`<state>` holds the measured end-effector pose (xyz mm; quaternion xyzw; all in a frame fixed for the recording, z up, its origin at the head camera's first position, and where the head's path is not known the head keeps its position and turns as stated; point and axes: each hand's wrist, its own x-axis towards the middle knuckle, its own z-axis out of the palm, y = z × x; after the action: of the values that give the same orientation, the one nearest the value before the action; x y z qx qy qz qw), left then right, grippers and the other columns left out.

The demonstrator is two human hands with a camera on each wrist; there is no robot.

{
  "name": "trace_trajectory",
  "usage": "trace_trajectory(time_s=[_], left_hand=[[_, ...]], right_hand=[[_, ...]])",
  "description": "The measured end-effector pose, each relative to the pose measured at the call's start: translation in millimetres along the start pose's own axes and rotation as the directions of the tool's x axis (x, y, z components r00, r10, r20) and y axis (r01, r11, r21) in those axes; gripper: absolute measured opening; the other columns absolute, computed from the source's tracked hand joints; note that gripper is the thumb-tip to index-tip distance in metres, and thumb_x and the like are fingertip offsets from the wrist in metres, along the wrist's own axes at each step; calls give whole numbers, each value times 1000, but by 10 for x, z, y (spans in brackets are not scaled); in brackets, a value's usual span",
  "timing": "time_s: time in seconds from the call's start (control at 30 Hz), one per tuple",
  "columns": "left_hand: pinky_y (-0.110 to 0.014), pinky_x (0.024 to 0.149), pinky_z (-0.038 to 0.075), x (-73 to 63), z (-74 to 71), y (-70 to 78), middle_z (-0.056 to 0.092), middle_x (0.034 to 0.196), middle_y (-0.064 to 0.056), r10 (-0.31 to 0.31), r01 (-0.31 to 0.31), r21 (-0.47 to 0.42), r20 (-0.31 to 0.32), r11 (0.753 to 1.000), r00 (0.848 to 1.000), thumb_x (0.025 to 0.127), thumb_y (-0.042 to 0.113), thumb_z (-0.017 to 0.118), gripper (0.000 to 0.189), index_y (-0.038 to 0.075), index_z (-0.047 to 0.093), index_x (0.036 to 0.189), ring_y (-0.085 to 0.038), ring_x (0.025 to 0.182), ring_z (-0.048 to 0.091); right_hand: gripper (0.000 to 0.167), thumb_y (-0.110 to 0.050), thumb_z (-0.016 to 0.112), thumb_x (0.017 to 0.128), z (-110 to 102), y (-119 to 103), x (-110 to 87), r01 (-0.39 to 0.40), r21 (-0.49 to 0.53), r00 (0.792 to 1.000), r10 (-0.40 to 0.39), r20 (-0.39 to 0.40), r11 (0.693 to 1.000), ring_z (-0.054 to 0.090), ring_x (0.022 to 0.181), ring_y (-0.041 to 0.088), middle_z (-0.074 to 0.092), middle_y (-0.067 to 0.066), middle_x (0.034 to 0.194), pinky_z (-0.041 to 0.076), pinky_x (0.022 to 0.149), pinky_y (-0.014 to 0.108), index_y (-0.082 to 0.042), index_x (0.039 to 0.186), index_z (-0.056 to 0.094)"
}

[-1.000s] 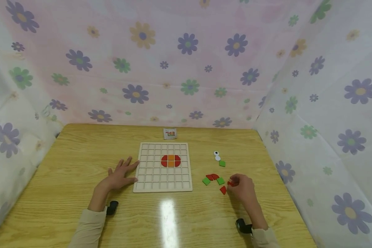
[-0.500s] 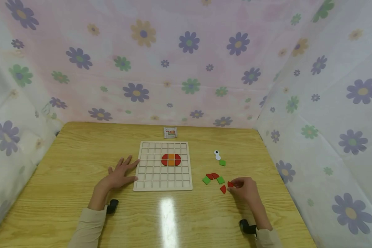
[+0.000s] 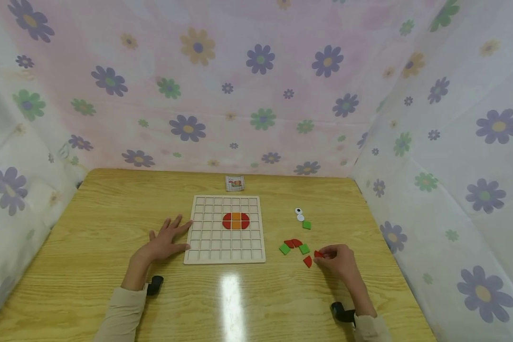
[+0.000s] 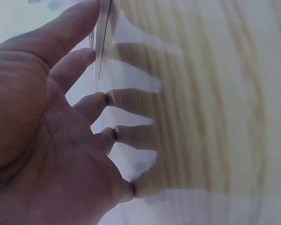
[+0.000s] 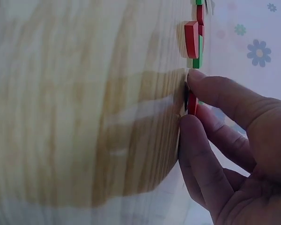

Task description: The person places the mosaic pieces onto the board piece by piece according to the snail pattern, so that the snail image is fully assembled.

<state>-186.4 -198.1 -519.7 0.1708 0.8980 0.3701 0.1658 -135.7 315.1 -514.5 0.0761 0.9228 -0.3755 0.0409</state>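
Note:
My left hand lies with fingers spread at the left edge of a pale wooden grid board. In the left wrist view its thumb and a fingertip are at the board's edge. Red quarter-circle tiles and orange tiles form a rounded shape in the grid. Right of the board, my right hand pinches a red quarter-circle tile between thumb and fingers, low at the tabletop. Beside it lie another red quarter-circle tile and a green square tile.
Farther left are two red tiles and a green tile. A white eye-marked disc, a plain white disc and a green tile lie behind. A small picture card stands behind the board. Floral cloth surrounds the table.
My right hand has shifted slightly to the right, and more of the pinched red tile shows between its fingers. The left hand stays at the board's edge.

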Motion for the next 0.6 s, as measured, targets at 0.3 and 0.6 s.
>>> trace_trajectory(time_s=[0.3, 0.6], left_hand=[[-88, 100, -9, -4, 1, 2, 7, 166, -32, 2, -2, -2, -2, 1000, 1000, 98, 28, 69, 72, 5, 36, 158, -61, 148, -5], [-89, 99, -7, -4, -1, 12, 8, 165, -32, 1, -1, 14, -1, 1000, 1000, 97, 30, 69, 73, 4, 36, 157, -61, 148, -4]], right_hand=[[15, -6, 71, 94, -12, -19, -23, -1, 32, 1000, 1, 5, 1000, 70, 84, 23, 75, 17, 98, 55, 68, 26, 6, 102, 77], [19, -5, 64, 99, 39, -46, -11, -38, 158, 999, 40, -8, 987, 73, 81, 22, 75, 20, 96, 61, 67, 28, 10, 108, 73]])
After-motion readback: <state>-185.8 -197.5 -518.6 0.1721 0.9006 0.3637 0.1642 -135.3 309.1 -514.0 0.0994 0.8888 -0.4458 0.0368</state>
